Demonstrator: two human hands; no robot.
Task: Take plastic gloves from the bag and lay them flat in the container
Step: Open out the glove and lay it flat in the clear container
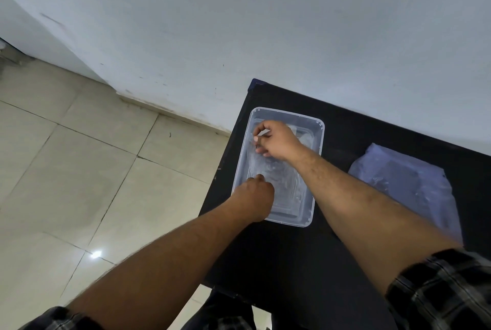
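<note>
In the head view, both hands are working inside the clear container, which is sitting on the black table against the pale wall. The right hand is hovering over the container's far end with its fingers curled narrow, thumb and forefinger pinching what looks like an edge of a thin plastic glove; the film is so transparent that the exact grip point is hard to make out. The left hand is reaching into the container's near end, knuckles up, fingertips hidden from the camera, so I cannot tell whether it is pinching the glove or just pressing it down. The glove itself is lying inside the container, wrinkled, spanning the floor between the two hands. The bag of remaining gloves is resting on the table to the right of the container, well clear of both hands.

To do this step well, the two hands probably should be pulling gently apart along the container's length, taking out the wrinkles before letting go. The film is likely clinging to skin, so releasing slowly and pressing it down first would keep it flat rather than lifting back out.
</note>
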